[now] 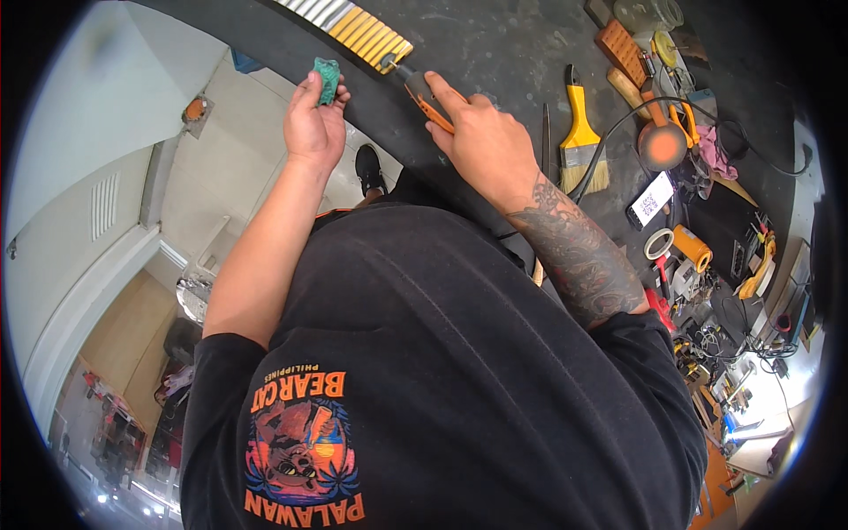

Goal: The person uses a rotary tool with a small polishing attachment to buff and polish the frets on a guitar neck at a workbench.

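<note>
My left hand [314, 132] grips a rough green block [327, 79] near the bench's front edge. In my right hand [490, 150] is a grey and orange rotary tool [422, 95], its small round tip [387, 64] at the end of a row of gold-coloured bars [371, 40]. Silver-coloured bars [314, 12] continue that row toward the upper left. I cannot tell whether the tip touches the bars. A yellow-handled brush [579, 132] lies to the right of my right hand.
The dark bench [486, 53] holds a wooden block [621, 51], a round orange-centred tool [661, 144], a phone [650, 200], an orange cylinder [692, 247], cables and clutter on the right. Tiled floor [221, 168] and a shoe [369, 168] show below the bench edge.
</note>
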The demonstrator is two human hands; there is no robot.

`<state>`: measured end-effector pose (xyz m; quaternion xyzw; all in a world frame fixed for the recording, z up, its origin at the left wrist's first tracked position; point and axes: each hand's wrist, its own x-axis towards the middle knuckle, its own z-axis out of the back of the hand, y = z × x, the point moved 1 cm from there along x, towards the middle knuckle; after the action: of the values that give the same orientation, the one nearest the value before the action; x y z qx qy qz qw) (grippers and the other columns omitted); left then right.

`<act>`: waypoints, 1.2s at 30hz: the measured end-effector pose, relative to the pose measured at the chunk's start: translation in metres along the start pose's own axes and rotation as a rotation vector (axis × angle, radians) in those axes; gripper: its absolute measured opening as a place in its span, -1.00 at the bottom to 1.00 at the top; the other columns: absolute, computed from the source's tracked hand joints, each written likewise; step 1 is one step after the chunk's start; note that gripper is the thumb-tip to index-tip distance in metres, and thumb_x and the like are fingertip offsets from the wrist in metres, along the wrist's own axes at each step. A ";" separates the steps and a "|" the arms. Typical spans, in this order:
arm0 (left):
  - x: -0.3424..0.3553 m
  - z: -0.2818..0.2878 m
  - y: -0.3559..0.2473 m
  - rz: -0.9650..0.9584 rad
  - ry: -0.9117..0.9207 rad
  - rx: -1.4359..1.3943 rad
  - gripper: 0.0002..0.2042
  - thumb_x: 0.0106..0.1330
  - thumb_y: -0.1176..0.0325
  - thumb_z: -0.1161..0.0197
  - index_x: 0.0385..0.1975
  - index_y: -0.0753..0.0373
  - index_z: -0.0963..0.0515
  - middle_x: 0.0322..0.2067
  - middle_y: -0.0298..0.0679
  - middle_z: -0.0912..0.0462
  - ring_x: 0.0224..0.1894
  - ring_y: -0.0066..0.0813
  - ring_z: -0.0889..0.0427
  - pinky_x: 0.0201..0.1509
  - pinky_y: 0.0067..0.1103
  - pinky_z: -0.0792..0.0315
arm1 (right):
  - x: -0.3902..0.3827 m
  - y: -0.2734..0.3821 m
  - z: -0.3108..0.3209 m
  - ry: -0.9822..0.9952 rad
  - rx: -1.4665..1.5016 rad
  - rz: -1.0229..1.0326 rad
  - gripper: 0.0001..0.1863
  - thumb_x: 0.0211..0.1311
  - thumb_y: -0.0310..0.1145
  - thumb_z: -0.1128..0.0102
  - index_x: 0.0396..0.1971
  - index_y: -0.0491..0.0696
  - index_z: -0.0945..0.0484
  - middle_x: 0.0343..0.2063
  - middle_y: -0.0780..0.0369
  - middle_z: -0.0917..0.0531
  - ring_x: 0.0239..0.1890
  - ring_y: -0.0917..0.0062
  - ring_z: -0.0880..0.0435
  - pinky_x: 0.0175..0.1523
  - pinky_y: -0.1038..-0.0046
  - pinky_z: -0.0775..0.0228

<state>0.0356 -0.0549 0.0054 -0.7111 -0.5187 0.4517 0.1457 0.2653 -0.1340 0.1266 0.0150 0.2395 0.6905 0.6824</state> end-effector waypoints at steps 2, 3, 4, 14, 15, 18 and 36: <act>-0.001 -0.001 0.000 0.000 -0.014 -0.001 -0.70 0.61 0.17 -0.21 0.05 0.30 -0.51 -0.07 -0.12 -0.65 -0.06 -0.32 -0.60 0.17 -0.37 -0.47 | 0.001 -0.001 0.001 0.003 0.006 -0.003 -0.32 0.46 -0.16 -0.27 0.52 0.17 -0.29 -0.23 -0.02 -0.72 -0.27 0.04 -0.82 -0.16 0.12 -0.71; -0.002 -0.002 0.000 0.000 -0.028 -0.003 -0.70 0.61 0.17 -0.21 0.05 0.30 -0.51 -0.07 -0.12 -0.65 -0.06 -0.32 -0.60 0.16 -0.38 -0.47 | 0.002 -0.002 0.002 0.002 0.006 -0.003 -0.32 0.46 -0.16 -0.27 0.52 0.17 -0.29 -0.23 -0.02 -0.72 -0.27 0.04 -0.82 -0.16 0.12 -0.71; -0.001 -0.001 0.000 0.000 -0.028 -0.003 -0.70 0.61 0.17 -0.21 0.05 0.30 -0.51 -0.07 -0.12 -0.65 -0.06 -0.32 -0.60 0.16 -0.38 -0.47 | 0.002 -0.003 0.002 -0.003 0.005 -0.002 -0.32 0.46 -0.16 -0.27 0.51 0.17 -0.29 -0.23 -0.02 -0.72 -0.27 0.04 -0.82 -0.16 0.11 -0.71; -0.001 -0.001 -0.001 0.000 -0.021 -0.010 -0.70 0.62 0.19 -0.20 0.07 0.31 -0.50 -0.07 -0.11 -0.65 -0.06 -0.31 -0.59 0.17 -0.37 -0.47 | 0.006 -0.011 0.005 -0.024 -0.008 -0.017 -0.33 0.45 -0.15 -0.28 0.50 0.19 -0.30 -0.22 -0.01 -0.72 -0.24 0.02 -0.82 -0.14 0.10 -0.71; -0.001 -0.001 -0.001 0.003 -0.024 -0.010 -0.70 0.62 0.19 -0.20 0.07 0.32 -0.50 -0.07 -0.11 -0.65 -0.06 -0.31 -0.59 0.17 -0.37 -0.47 | 0.006 -0.011 0.006 -0.023 -0.007 -0.017 -0.33 0.45 -0.15 -0.28 0.50 0.19 -0.30 -0.22 -0.01 -0.72 -0.24 0.02 -0.82 -0.14 0.10 -0.71; -0.001 -0.001 -0.001 0.002 -0.027 -0.008 -0.70 0.62 0.19 -0.19 0.07 0.32 -0.50 -0.06 -0.11 -0.64 -0.05 -0.31 -0.58 0.18 -0.37 -0.47 | 0.008 -0.013 0.007 -0.020 -0.021 -0.028 -0.33 0.45 -0.14 -0.28 0.50 0.20 -0.32 -0.21 -0.01 -0.72 -0.24 0.02 -0.82 -0.13 0.10 -0.71; -0.002 0.001 -0.001 0.003 -0.031 -0.006 -0.70 0.62 0.16 -0.20 0.04 0.30 -0.50 -0.07 -0.12 -0.65 -0.05 -0.32 -0.59 0.18 -0.37 -0.47 | 0.011 -0.024 0.015 -0.072 0.013 -0.060 -0.32 0.42 -0.09 -0.30 0.49 0.19 -0.36 -0.21 -0.04 -0.74 -0.21 -0.04 -0.80 -0.09 0.06 -0.70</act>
<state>0.0341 -0.0565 0.0072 -0.7053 -0.5213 0.4611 0.1348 0.2921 -0.1196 0.1275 0.0368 0.2196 0.6671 0.7109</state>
